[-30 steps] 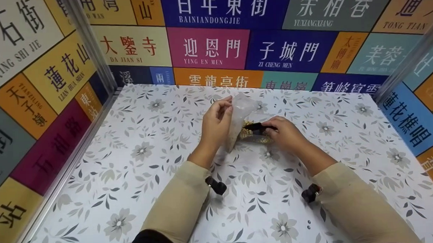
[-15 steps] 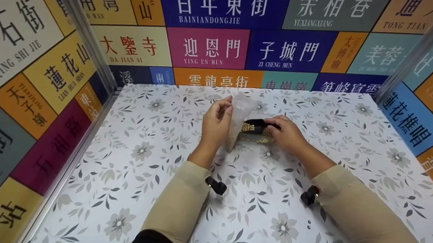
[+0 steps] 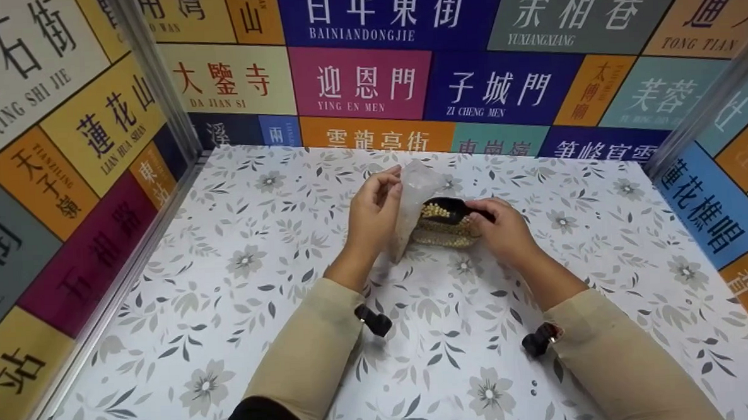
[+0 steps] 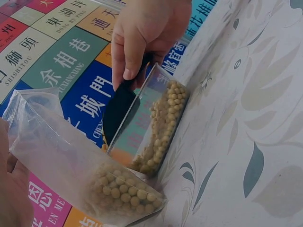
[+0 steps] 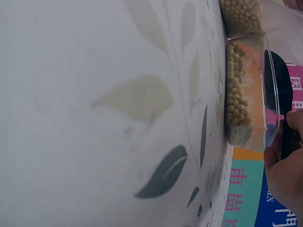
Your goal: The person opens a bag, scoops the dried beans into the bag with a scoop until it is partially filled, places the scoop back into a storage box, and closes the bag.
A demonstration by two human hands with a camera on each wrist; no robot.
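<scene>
My right hand (image 3: 501,230) grips the handle of a black scoop (image 3: 457,206). Pale yellow soybeans (image 3: 434,210) lie in its bowl. Beneath it stands a clear plastic box (image 5: 255,94), partly filled with more soybeans (image 4: 161,127); the scoop is above the beans, at rim height. Left of the box, a translucent plastic bag (image 4: 52,137) stands upright with soybeans in its bottom, close against the box. My left hand (image 3: 374,213) holds the bag by its upper side; in the left wrist view only part of that hand (image 4: 14,189) shows at the edge.
A white table (image 3: 280,365) with a grey leaf and flower print lies under everything. Colourful panels with street names (image 3: 362,84) wall in the back and both sides. Metal posts (image 3: 170,86) stand at the corners. Each sleeve cuff carries a small black camera (image 3: 372,320).
The scoop has come up out of the soybeans in the box and now carries a load of them. My right hand has risen slightly and shifted right. My left hand and the bag stay put.
</scene>
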